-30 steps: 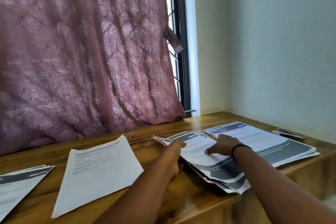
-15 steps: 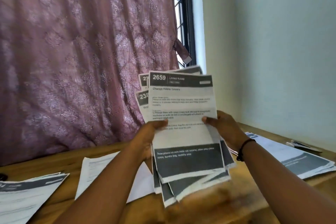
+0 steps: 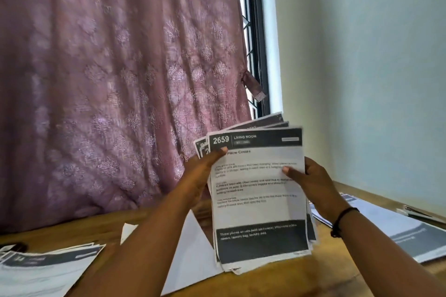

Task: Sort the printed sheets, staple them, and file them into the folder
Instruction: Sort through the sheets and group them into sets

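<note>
I hold a fanned stack of printed sheets (image 3: 260, 205) upright above the wooden table (image 3: 284, 282). The top sheet has a dark header reading 2659 LIVING ROOM and a dark band at the bottom. My left hand (image 3: 205, 171) grips the stack's left edge, thumb on the front near the header. My right hand (image 3: 311, 181) grips the right edge, thumb pressed on the text, a black band on that wrist. No folder is in view.
A pile of similar sheets (image 3: 405, 231) lies on the table at right, with a dark stapler-like object (image 3: 417, 212) behind it. A white sheet (image 3: 190, 253) lies under my left arm and another pile (image 3: 43, 270) at lower left. A mauve curtain (image 3: 115, 79) hangs behind.
One second ago the stack lay on the table under both hands. Both hands have lifted it upright, and since half a second ago it has shifted right and squared up somewhat.
</note>
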A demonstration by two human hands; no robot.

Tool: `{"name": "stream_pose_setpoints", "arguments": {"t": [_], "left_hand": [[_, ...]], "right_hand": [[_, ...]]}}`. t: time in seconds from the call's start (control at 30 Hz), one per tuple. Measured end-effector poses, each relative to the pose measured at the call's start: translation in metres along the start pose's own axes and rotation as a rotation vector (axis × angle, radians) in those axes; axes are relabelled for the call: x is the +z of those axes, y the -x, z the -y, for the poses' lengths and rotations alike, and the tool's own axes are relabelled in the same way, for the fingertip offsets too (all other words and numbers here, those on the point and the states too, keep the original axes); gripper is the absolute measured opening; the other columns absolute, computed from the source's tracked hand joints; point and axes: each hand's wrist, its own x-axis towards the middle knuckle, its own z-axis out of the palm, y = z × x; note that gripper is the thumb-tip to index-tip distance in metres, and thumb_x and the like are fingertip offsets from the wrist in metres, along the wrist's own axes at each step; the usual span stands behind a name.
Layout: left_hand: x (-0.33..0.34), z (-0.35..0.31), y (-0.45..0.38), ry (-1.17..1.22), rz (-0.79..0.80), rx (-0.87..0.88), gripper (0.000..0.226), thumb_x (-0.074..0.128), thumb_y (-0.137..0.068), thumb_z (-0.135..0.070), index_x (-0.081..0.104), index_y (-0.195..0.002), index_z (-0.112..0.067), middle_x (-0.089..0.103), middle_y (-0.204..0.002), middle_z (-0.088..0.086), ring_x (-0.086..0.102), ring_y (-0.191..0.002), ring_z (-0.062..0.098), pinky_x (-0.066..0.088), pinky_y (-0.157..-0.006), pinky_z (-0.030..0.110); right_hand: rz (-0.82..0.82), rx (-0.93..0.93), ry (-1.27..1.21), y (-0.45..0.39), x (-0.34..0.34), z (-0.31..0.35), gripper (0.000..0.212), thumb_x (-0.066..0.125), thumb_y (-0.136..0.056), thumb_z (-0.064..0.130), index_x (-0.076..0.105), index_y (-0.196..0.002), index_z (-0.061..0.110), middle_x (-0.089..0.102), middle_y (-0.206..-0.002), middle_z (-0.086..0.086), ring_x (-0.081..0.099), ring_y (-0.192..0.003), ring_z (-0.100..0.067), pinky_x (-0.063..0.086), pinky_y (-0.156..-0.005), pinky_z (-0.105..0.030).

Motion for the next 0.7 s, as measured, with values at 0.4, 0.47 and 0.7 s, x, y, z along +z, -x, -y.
{"name": "stream_pose_setpoints", "arguments": {"t": [0.4,0.47,0.7], "left_hand": [[0.014,-0.036,-0.022,-0.079,0.005,0.274,0.009,0.069,-0.085,-0.018,0.066,-0.09,-0.011,0.073,-0.066,-0.001,0.07,-0.06,0.015,0.054,-0.051,0.02],[0.01,-0.028,-0.023,-0.065,0.018,0.258,0.021,0.068,-0.085,-0.023,0.065,-0.1,-0.008,0.074,-0.075,0.004,0.071,-0.064,0.017,0.055,-0.055,0.024],[-0.01,0.044,0.001,-0.112,0.241,-0.056,0.03,0.064,-0.085,-0.021,0.062,-0.115,-0.014,0.073,-0.104,0.01,0.073,-0.083,0.021,0.057,-0.061,0.027]], "right_hand": [[-0.143,-0.035,0.004,-0.001,-0.003,0.011,0.032,0.062,-0.083,0.044,0.062,-0.097,0.015,0.071,-0.088,0.001,0.068,-0.075,-0.02,0.049,-0.058,-0.023],[-0.109,0.011,0.039,0.004,-0.003,0.002,0.041,0.059,-0.078,0.053,0.06,-0.098,0.019,0.071,-0.089,0.0,0.068,-0.076,-0.02,0.051,-0.058,-0.024],[0.119,0.207,0.006,0.024,0.0,-0.028,0.04,0.069,-0.074,0.043,0.062,-0.109,0.023,0.072,-0.099,0.003,0.071,-0.08,-0.016,0.055,-0.059,-0.02]]}}
